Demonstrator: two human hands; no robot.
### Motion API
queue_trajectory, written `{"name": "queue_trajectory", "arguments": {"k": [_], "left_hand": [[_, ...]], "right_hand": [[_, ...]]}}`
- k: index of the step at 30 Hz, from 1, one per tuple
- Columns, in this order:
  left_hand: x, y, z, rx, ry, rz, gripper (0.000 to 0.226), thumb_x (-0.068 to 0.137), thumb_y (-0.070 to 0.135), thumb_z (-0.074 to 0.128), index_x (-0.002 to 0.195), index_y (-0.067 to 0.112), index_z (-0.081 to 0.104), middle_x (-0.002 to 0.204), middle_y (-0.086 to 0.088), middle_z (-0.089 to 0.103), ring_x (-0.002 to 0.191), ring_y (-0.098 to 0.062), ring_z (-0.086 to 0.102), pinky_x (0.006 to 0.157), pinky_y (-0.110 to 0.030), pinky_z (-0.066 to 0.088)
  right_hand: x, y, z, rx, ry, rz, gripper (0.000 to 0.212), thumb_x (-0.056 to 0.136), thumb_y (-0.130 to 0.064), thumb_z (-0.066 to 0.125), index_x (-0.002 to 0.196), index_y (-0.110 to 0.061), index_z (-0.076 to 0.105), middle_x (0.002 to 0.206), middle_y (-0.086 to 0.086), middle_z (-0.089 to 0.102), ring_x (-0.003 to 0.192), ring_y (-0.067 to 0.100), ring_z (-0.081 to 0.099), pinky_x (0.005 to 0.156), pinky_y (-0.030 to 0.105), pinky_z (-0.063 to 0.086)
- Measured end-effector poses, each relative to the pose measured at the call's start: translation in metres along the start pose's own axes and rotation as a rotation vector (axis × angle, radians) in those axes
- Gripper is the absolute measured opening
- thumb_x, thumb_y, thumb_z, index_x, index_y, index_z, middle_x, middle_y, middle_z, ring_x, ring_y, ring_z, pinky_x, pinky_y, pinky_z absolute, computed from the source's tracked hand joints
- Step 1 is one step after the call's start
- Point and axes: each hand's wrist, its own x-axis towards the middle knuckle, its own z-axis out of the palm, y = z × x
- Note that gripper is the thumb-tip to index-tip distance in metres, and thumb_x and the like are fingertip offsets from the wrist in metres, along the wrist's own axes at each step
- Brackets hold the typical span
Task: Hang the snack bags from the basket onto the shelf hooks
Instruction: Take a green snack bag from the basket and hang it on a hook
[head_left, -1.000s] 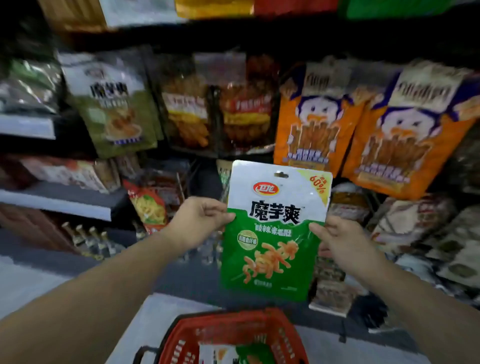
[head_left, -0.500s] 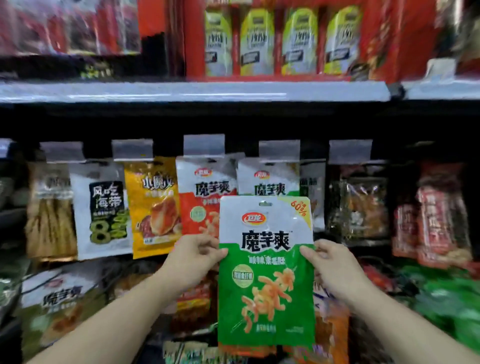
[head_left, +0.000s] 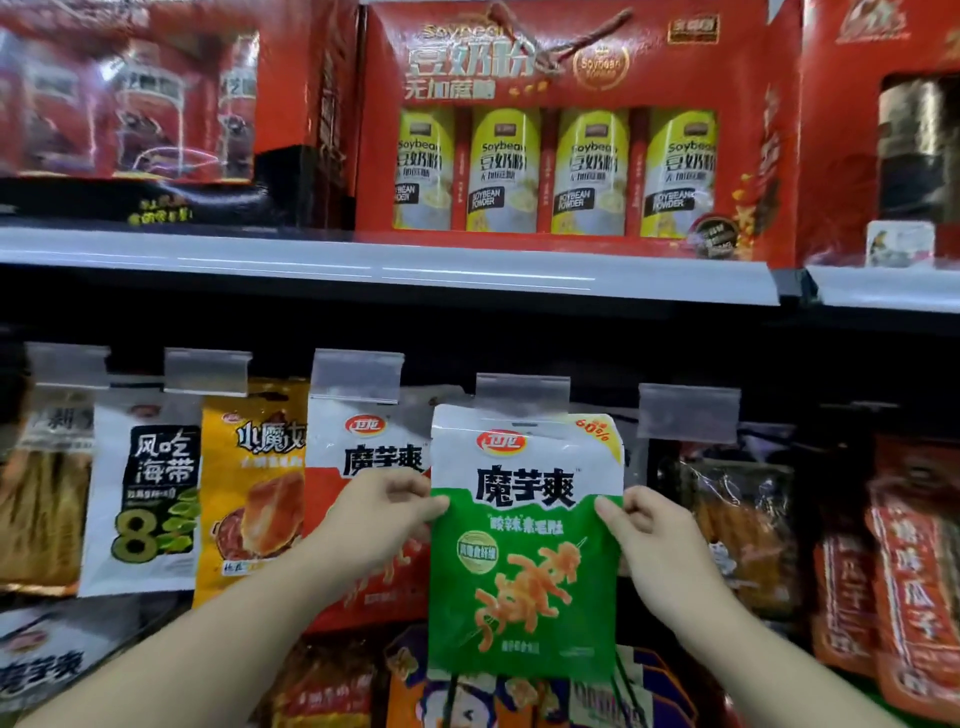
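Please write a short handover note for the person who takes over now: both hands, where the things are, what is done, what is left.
Left hand pinches the left edge of the green snack bag; right hand pinches its right edge.
The bag is upright, its top just under the clear price tag holder of one hook; the hook itself is hidden.
Done: bag raised to the hook row.
Left: slide its hole onto the hook, then let go. The basket is out of view.

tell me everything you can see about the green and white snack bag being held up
The green and white snack bag is a flat, glossy plastic pouch: white top with a red oval logo and large black characters, green lower half picturing orange skewered snack pieces, a yellow corner marked 60%. It is upright, facing the camera, its top edge just under a clear price tag holder. The left hand pinches its left edge, the right hand its right edge. Whether it is on a hook is unclear.
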Motion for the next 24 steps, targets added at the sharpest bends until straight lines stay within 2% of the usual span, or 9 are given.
{"name": "queue_trajectory", "arguments": {"k": [1, 3, 7, 10, 12, 15, 17, 20, 24], "left_hand": [[0.002, 0.0, 0.001, -0.01, 0.003, 0.008, 0.016, 0.087, 0.024, 0.067, 0.084, 0.008, 0.067, 0.08, -0.011, 0.073, 0.07, -0.023, 0.067, 0.052, -0.027, 0.044], [0.005, 0.0, 0.001, -0.028, 0.014, 0.022, 0.014, 0.087, 0.024, 0.067, 0.085, 0.01, 0.068, 0.083, -0.012, 0.074, 0.072, -0.027, 0.067, 0.057, -0.03, 0.047], [0.002, 0.0, 0.0, -0.045, 0.017, 0.095, 0.012, 0.089, 0.019, 0.065, 0.082, 0.009, 0.067, 0.078, -0.011, 0.071, 0.062, -0.014, 0.062, 0.048, -0.019, 0.044], [-0.007, -0.004, -0.008, -0.065, -0.035, 0.101, 0.014, 0.087, 0.018, 0.067, 0.078, 0.008, 0.069, 0.074, -0.014, 0.069, 0.059, -0.015, 0.06, 0.05, -0.025, 0.044], [-0.01, -0.005, -0.015, -0.05, -0.078, 0.084, 0.016, 0.083, 0.026, 0.069, 0.074, 0.014, 0.071, 0.079, -0.011, 0.072, 0.067, -0.02, 0.065, 0.057, -0.029, 0.045], [-0.009, -0.001, -0.02, -0.048, -0.1, 0.067, 0.021, 0.082, 0.032, 0.068, 0.076, 0.011, 0.072, 0.084, -0.01, 0.074, 0.076, -0.025, 0.07, 0.068, -0.037, 0.047], [-0.004, 0.004, -0.02, -0.075, -0.083, 0.057, 0.022, 0.085, 0.029, 0.066, 0.076, 0.009, 0.07, 0.082, -0.01, 0.074, 0.07, -0.024, 0.068, 0.069, -0.037, 0.047], [0.001, 0.013, -0.015, -0.118, -0.043, 0.034, 0.024, 0.088, 0.028, 0.063, 0.069, 0.015, 0.069, 0.075, -0.009, 0.072, 0.061, -0.015, 0.061, 0.058, -0.025, 0.04], [0.004, 0.015, -0.005, -0.08, -0.014, 0.028, 0.015, 0.091, 0.02, 0.062, 0.081, 0.009, 0.065, 0.07, -0.01, 0.072, 0.052, -0.012, 0.063, 0.045, -0.015, 0.04]], "right_hand": [[0.003, 0.001, 0.001, 0.008, -0.008, -0.011, 0.038, 0.092, -0.028, 0.058, 0.08, 0.006, 0.044, 0.084, 0.038, 0.053, 0.065, 0.021, 0.046, 0.059, 0.048, 0.047], [0.007, 0.003, 0.001, 0.013, -0.018, -0.034, 0.036, 0.093, -0.027, 0.057, 0.083, 0.007, 0.047, 0.087, 0.036, 0.057, 0.065, 0.021, 0.047, 0.058, 0.037, 0.041], [0.003, 0.005, 0.0, 0.032, -0.056, -0.112, 0.027, 0.094, -0.023, 0.056, 0.079, -0.001, 0.052, 0.082, 0.029, 0.059, 0.062, 0.019, 0.047, 0.056, 0.029, 0.037], [-0.013, 0.004, -0.005, 0.079, -0.133, -0.158, 0.02, 0.093, -0.017, 0.056, 0.073, -0.011, 0.058, 0.073, 0.007, 0.065, 0.061, 0.01, 0.054, 0.057, 0.02, 0.043], [-0.023, -0.001, -0.009, 0.114, -0.171, -0.17, 0.021, 0.092, -0.015, 0.056, 0.072, -0.015, 0.06, 0.07, -0.001, 0.066, 0.06, 0.005, 0.057, 0.055, 0.015, 0.045], [-0.023, -0.008, -0.011, 0.176, -0.147, -0.134, 0.018, 0.092, -0.016, 0.057, 0.075, -0.011, 0.063, 0.071, 0.004, 0.068, 0.06, 0.013, 0.059, 0.053, 0.02, 0.047], [-0.016, -0.01, -0.008, 0.201, -0.122, -0.093, 0.018, 0.093, -0.018, 0.056, 0.078, -0.011, 0.064, 0.073, 0.008, 0.069, 0.063, 0.021, 0.059, 0.058, 0.03, 0.049], [-0.005, -0.009, -0.004, 0.225, -0.105, -0.011, 0.022, 0.094, -0.023, 0.055, 0.084, -0.004, 0.061, 0.082, 0.021, 0.067, 0.066, 0.027, 0.056, 0.062, 0.039, 0.045], [0.006, 0.002, 0.0, 0.205, -0.1, 0.026, 0.031, 0.094, -0.028, 0.056, 0.089, 0.002, 0.054, 0.092, 0.037, 0.054, 0.068, 0.023, 0.046, 0.063, 0.038, 0.038]]}}
